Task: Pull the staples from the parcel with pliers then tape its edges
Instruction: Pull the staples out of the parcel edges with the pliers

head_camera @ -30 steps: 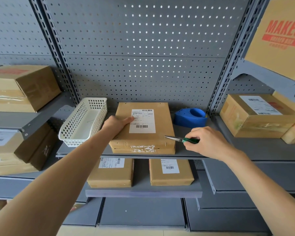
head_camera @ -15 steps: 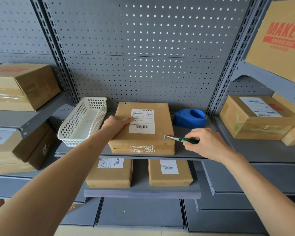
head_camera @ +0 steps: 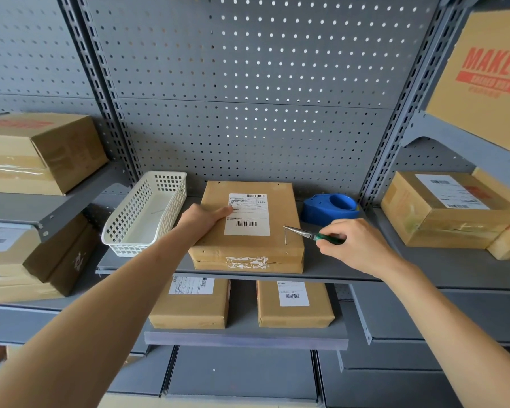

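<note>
Head view: brown paper-wrapped parcel [head_camera: 248, 245] lies flat at the front edge of the middle grey shelf [head_camera: 330, 266], roughly centred, white shipping label [head_camera: 247, 214] on top, torn white tape residue on its front face. Thin metal staple [head_camera: 285, 235] stands up from the parcel top near its right edge, just right of the label. Needle-nose pliers [head_camera: 306, 233], green handles, tips pinched together at the top of the staple. Right hand [head_camera: 357, 245] grips the pliers handles, fingers curled round them, hand over the shelf just right of the parcel. Left hand [head_camera: 202, 217] rests flat on the parcel's left side, fingers straight, thumb reaching onto the label's left edge, pressing down. White plastic mesh basket [head_camera: 143, 214] sits at the shelf's left end, just beside the parcel, angled. Blue tape dispenser [head_camera: 330, 206] at the shelf's back right, near the upright, apart from the parcel. Shelf below carries two more wrapped parcels [head_camera: 190, 304] side by side, each labelled. Cardboard boxes [head_camera: 39, 151] on the left-hand shelves, labelled cardboard box [head_camera: 448, 210] on the right-hand shelf, and a box printed MAKEUP [head_camera: 483, 78] in red at upper right. Grey perforated back panel [head_camera: 248, 83] behind everything.
</note>
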